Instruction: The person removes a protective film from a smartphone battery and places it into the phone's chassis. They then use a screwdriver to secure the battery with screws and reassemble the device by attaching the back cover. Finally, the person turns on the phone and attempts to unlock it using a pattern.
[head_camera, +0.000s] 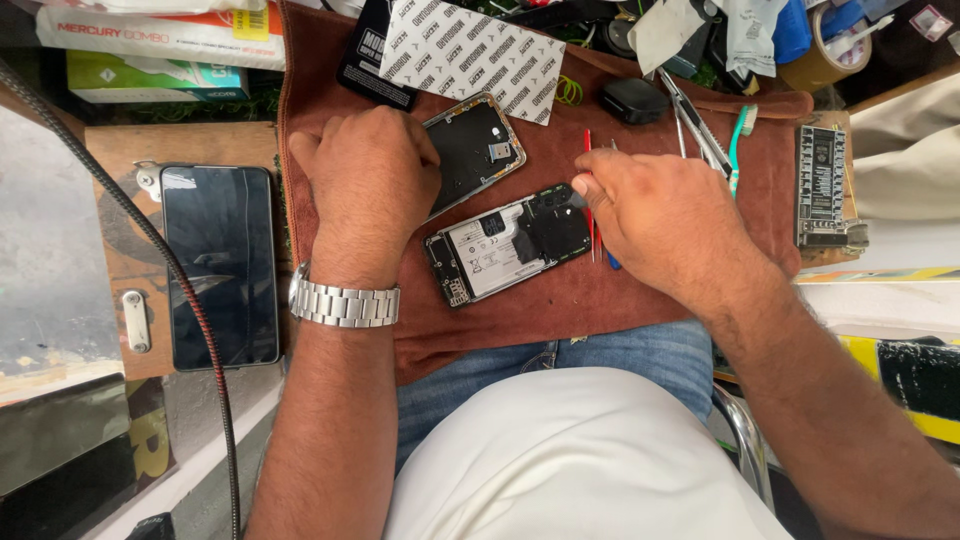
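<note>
The left hand rests curled on the detached back cover; the right hand pinches a thin tool at the opened phone lying between them. Light, rigid, its exposed board looks fragile: best gripped by its side edges.

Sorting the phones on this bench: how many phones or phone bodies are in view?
3: an intact black phone at left, a back housing under the left hand, an opened phone by the right hand. Clutter may hide more.
</note>
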